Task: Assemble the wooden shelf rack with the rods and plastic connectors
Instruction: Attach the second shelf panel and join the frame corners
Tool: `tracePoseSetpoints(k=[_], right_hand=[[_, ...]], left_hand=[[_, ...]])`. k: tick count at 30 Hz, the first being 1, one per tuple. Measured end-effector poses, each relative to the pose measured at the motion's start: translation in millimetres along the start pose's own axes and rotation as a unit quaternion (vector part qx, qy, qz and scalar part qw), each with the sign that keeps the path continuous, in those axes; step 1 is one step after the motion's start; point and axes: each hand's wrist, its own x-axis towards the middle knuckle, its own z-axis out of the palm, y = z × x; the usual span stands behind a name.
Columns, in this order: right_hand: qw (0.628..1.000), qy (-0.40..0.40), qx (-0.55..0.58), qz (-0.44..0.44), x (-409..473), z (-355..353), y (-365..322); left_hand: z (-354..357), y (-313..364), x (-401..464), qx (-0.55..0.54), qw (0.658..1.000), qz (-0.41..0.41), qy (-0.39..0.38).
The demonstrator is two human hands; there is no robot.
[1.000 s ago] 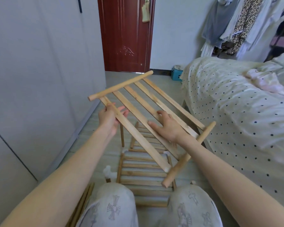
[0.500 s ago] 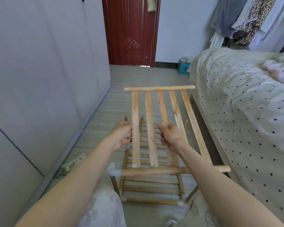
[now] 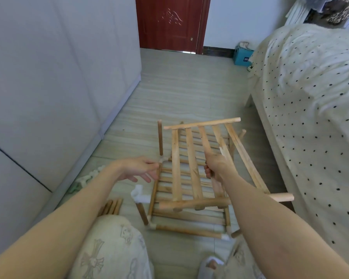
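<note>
Right hand (image 3: 215,165) grips the five-slat shelf panel (image 3: 191,164) above the floor frame (image 3: 187,226), slats running away toward the door (image 3: 169,23); left hand (image 3: 137,169), fingers loose, touches a white connector (image 3: 163,159) (spare rods (image 3: 111,207) left of frame).

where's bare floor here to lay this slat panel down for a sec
The widest bare floor runs from the rack base to the door, between the wardrobe and bed. Near the knees it's crowded: spare rods, white connector, upright rod.
</note>
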Motion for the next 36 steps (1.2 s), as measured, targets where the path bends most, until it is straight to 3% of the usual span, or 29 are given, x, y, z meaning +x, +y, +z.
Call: tracePoseSetpoints(k=[4, 7, 12, 19, 30, 36], right_hand=[[0.998, -0.020, 0.044, 0.027, 10.5, 29.5, 18.4], [0.996, -0.023, 0.083, 0.010, 13.6, 42.5, 28.9], [0.994, -0.027, 0.106, -0.011, 14.8, 45.7, 38.6], [0.993, -0.035, 0.111, -0.005, 17.2, 51.6, 44.7], [0.993, -0.003, -0.011, -0.120, 18.8, 1.4, 28.5], [0.969, -0.012, -0.128, -0.210, 15.9, -20.5, 10.4]], left_hand=[[11.1, -28.5, 2.7, -0.122, 0.990, 0.011, 0.066], [31.2, -49.6, 9.6, -0.099, 0.984, 0.031, 0.144], [45.7, -63.0, 17.3, -0.162, 0.971, 0.053, 0.168], [48.6, -65.0, 26.1, -0.145, 0.972, 0.038, 0.183], [47.0, -69.7, 32.1, -0.158, 0.967, 0.042, 0.197], [49.4, -73.4, 35.1, -0.182, 0.961, 0.038, 0.204]])
